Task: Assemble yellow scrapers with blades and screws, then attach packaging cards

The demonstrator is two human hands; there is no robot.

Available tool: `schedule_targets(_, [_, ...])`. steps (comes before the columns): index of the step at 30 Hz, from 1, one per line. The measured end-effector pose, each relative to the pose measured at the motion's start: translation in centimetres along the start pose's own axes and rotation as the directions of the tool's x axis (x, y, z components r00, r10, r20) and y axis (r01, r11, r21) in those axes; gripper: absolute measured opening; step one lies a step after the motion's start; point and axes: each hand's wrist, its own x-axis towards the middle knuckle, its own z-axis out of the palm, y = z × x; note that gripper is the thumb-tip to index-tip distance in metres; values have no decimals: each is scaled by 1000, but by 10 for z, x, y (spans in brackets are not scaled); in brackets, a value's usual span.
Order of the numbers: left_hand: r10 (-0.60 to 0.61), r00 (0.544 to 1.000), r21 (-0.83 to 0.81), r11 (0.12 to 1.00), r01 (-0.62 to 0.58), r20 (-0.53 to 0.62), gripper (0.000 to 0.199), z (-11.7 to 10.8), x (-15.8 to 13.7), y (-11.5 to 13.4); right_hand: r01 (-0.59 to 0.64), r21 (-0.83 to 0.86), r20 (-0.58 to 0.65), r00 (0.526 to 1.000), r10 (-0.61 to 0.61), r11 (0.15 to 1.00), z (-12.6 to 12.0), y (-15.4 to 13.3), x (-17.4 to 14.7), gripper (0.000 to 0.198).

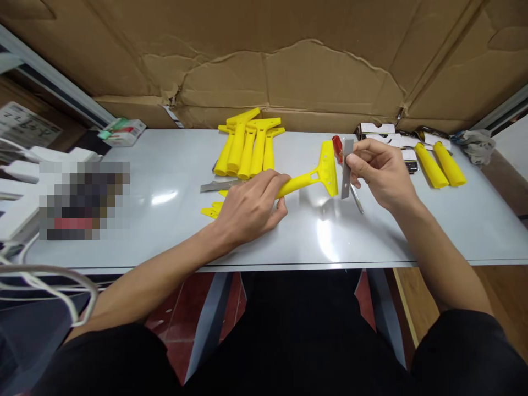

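Observation:
My left hand is closed around the handle of a yellow scraper, whose wide head points right above the table. Between thumb and fingers, my right hand pinches a flat grey metal blade with small holes, upright and just right of the scraper head. A small gap shows between blade and head. Behind the blade lies a screwdriver with a red handle, partly hidden. Beyond my left hand lie grey metal strips and small yellow plastic pieces, partly covered by the hand.
Several yellow scraper handles are piled at the table's back. Two yellow handles lie at right beside black-and-white packages and a crumpled plastic bag. A small box stands back left. White cables hang at left; cardboard walls the back.

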Motion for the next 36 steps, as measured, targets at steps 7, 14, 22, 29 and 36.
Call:
schedule_targets(7, [29,997,16,999,-28,-65,29,0,-1,2,46,-196,-117,991,-70,979,21,2,-8,42])
schedule_targets(14, [39,993,16,999,-37,-113,29,3,-1,0,21,-211,-131,990,-49,977,23,7,-10,47])
schedule_targets(22, [59,988,54,997,-52,-143,28,3,0,0,45,-243,-143,986,-81,969,25,10,-12,47])
schedule_targets(29, [22,990,-1,1000,-22,-138,30,2,-1,-3,73,-230,-74,993,-92,970,24,8,-13,47])
schedule_targets(36, [107,988,81,992,-98,-115,45,-1,0,-1,60,-127,-60,996,-69,990,38,4,-17,48])
